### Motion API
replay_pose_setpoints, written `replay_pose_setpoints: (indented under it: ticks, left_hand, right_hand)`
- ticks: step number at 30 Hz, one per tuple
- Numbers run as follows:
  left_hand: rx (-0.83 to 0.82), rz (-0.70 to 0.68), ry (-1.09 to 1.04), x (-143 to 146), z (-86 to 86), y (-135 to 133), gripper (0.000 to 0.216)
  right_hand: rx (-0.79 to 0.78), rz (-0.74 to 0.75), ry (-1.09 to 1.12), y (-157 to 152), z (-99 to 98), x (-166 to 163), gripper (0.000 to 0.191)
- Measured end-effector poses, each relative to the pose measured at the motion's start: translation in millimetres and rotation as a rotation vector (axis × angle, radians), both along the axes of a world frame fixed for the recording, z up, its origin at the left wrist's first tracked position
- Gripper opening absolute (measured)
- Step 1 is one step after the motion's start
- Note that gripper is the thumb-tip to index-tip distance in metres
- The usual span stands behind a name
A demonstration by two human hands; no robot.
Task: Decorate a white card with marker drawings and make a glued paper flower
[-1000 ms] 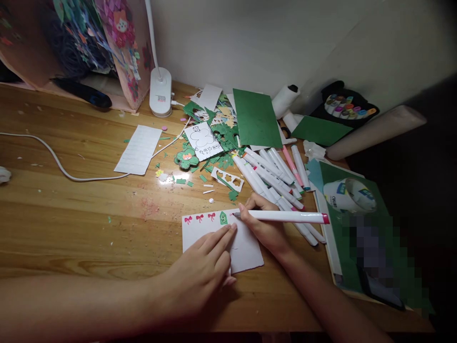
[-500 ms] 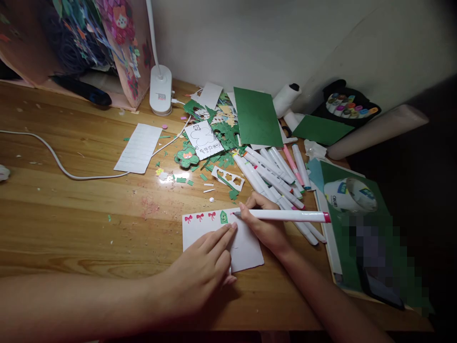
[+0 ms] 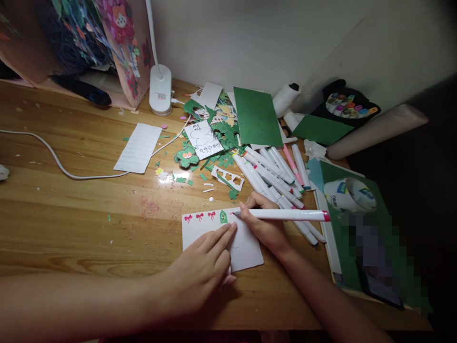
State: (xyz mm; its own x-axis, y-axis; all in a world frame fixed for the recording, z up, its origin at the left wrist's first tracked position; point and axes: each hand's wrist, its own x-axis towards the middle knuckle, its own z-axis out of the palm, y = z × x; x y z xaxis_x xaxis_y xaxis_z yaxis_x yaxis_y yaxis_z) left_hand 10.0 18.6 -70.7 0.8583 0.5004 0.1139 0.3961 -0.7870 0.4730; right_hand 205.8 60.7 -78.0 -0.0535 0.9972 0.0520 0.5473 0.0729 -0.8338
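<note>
A white paper [image 3: 250,247] lies on the wooden table, with several pink bows [image 3: 199,216] and a small green house-like drawing [image 3: 223,216] along its top edge. My left hand [image 3: 209,259] holds this sheet down, index and middle fingers stretched over it, the others curled. Something white shows partly beneath that hand; I cannot make out what it is. Pinched in my right hand [image 3: 264,224] is a white marker [image 3: 285,215] with a pink end, lying nearly level. Its tip touches the paper at a small pink mark [image 3: 231,213] right of the green drawing.
Several markers [image 3: 271,176] lie beyond my right hand. Green paper scraps [image 3: 228,136], a doodled card [image 3: 204,139] and a green sheet [image 3: 257,116] are piled behind. A lamp base [image 3: 160,90], its cable, a lined paper [image 3: 138,148] and a tape roll [image 3: 352,194] surround the work.
The pink mark at the marker's tip looks slightly fuller. Both hands stay almost in place.
</note>
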Motion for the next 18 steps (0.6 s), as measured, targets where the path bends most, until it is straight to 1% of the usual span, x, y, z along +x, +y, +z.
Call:
replay_pose_setpoints:
  ticks: [12,18]
  left_hand:
    - [0.029,0.005,0.000,-0.3,0.6,-0.8,0.030]
    - [0.028,0.012,0.003,0.1,0.1,-1.4,0.029]
  right_hand:
    - [-0.008,0.003,0.022,-0.2,-0.3,-0.5,0.030]
    - [0.000,-0.003,0.050,-0.7,-0.4,-1.8,0.030]
